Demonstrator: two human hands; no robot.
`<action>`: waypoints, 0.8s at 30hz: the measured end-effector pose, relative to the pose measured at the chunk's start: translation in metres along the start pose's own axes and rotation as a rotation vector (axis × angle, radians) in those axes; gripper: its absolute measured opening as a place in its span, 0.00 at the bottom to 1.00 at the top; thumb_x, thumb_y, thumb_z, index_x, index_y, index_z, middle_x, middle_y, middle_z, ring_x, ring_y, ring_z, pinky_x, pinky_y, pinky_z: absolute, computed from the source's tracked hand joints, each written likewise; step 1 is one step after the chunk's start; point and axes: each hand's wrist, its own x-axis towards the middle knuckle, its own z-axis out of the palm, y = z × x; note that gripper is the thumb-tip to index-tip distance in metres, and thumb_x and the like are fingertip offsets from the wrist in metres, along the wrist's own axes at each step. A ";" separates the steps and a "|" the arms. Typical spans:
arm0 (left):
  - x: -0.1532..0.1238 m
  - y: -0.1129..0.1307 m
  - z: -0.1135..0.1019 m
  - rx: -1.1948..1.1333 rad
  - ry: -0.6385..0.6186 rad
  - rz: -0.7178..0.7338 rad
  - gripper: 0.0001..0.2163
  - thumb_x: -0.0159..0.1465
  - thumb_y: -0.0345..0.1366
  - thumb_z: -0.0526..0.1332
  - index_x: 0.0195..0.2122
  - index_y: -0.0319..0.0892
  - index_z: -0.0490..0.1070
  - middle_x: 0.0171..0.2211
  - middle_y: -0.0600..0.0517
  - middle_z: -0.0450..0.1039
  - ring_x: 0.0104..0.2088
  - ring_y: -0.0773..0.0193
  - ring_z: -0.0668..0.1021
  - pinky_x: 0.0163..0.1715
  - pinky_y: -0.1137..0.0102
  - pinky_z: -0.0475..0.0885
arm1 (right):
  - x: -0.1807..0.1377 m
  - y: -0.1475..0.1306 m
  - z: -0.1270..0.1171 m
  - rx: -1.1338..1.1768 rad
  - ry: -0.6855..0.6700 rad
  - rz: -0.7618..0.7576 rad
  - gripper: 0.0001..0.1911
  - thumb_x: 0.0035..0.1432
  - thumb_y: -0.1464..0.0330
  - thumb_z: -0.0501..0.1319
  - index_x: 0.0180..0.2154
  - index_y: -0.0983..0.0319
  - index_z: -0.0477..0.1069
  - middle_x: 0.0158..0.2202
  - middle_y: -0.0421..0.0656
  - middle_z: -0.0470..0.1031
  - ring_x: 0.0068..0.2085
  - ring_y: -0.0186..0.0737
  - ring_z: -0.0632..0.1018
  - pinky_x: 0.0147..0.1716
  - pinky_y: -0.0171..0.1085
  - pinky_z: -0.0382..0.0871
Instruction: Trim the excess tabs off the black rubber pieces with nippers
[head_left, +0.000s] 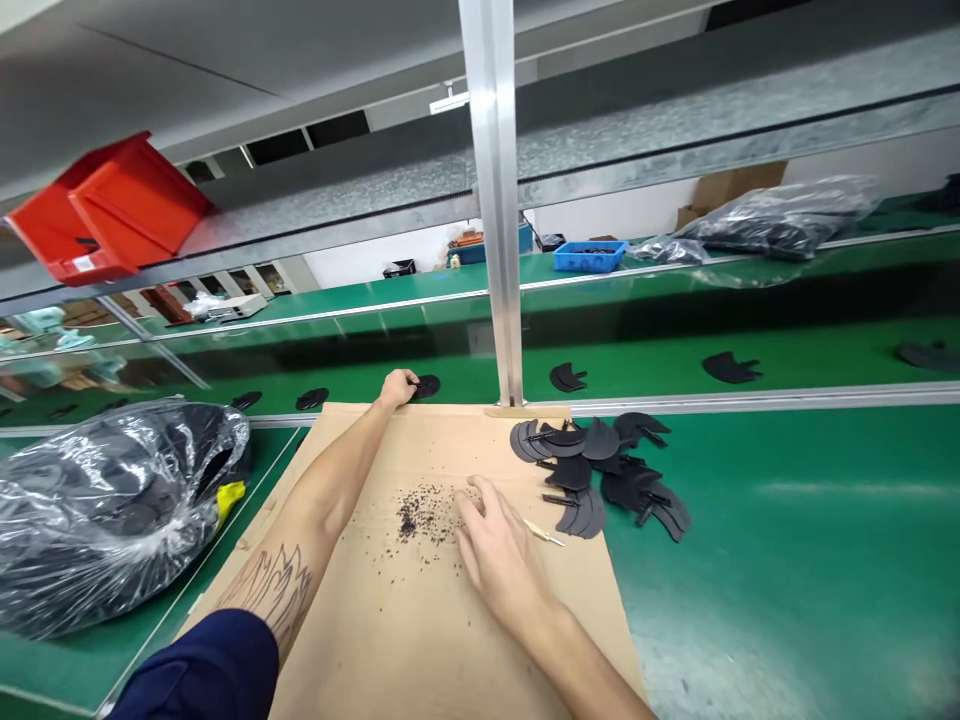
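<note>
My left hand (397,388) reaches out to the green belt behind the cardboard. Its fingers pinch the edge of a flat, rounded black plastic piece (428,386). Over the cardboard sheet (360,640) hovers my right hand (499,550), fingers loosely curved and apart, with nothing seen between them. Beside its fingertips lies a scatter of small black crumbs (420,515). A thin, pale-handled tool with a pointed metal tip (546,536) shows just right of that hand, its other end hidden behind it. Farther right is a loose heap of black fan-shaped pieces (570,472) with short stems.
More black pieces (731,368) lie along the belt. A clear plastic bag of dark pieces (112,510) sits at left. An upright metal post (499,200) stands ahead, below a shelf with a red bin (112,215). A blue tray (591,256) is farther back.
</note>
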 end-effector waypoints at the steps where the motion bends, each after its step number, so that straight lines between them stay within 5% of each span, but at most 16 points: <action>1: -0.001 -0.001 -0.002 0.011 0.001 0.000 0.16 0.70 0.41 0.62 0.55 0.42 0.71 0.55 0.44 0.72 0.51 0.56 0.78 0.50 0.56 0.77 | 0.001 0.001 0.000 -0.008 -0.002 -0.008 0.20 0.61 0.78 0.58 0.54 0.63 0.70 0.56 0.57 0.72 0.47 0.48 0.80 0.44 0.45 0.79; 8: 0.001 -0.002 -0.009 0.016 0.034 0.081 0.17 0.70 0.42 0.62 0.55 0.40 0.71 0.55 0.45 0.72 0.51 0.55 0.78 0.50 0.56 0.77 | 0.007 0.006 0.007 -0.026 0.061 -0.087 0.15 0.64 0.76 0.54 0.51 0.63 0.71 0.53 0.56 0.73 0.45 0.48 0.80 0.40 0.45 0.79; 17: 0.023 -0.002 -0.026 0.206 -0.038 -0.014 0.17 0.69 0.41 0.63 0.56 0.42 0.71 0.55 0.44 0.72 0.52 0.55 0.78 0.50 0.57 0.77 | 0.000 0.001 0.003 -0.043 -0.036 -0.021 0.18 0.57 0.82 0.58 0.47 0.61 0.72 0.54 0.53 0.74 0.48 0.49 0.79 0.44 0.44 0.78; 20: 0.040 0.013 -0.002 0.190 -0.118 0.063 0.14 0.69 0.40 0.63 0.52 0.40 0.73 0.53 0.45 0.74 0.51 0.55 0.78 0.51 0.56 0.76 | -0.003 -0.005 0.000 -0.006 -0.030 -0.013 0.17 0.57 0.81 0.59 0.46 0.62 0.72 0.51 0.53 0.75 0.47 0.49 0.78 0.44 0.44 0.77; 24: 0.053 0.049 0.066 0.038 -0.289 0.222 0.09 0.63 0.34 0.68 0.44 0.37 0.77 0.45 0.45 0.79 0.50 0.54 0.79 0.54 0.60 0.74 | -0.006 -0.010 -0.001 -0.025 -0.032 -0.011 0.18 0.56 0.80 0.60 0.48 0.64 0.71 0.51 0.53 0.76 0.46 0.48 0.77 0.43 0.43 0.75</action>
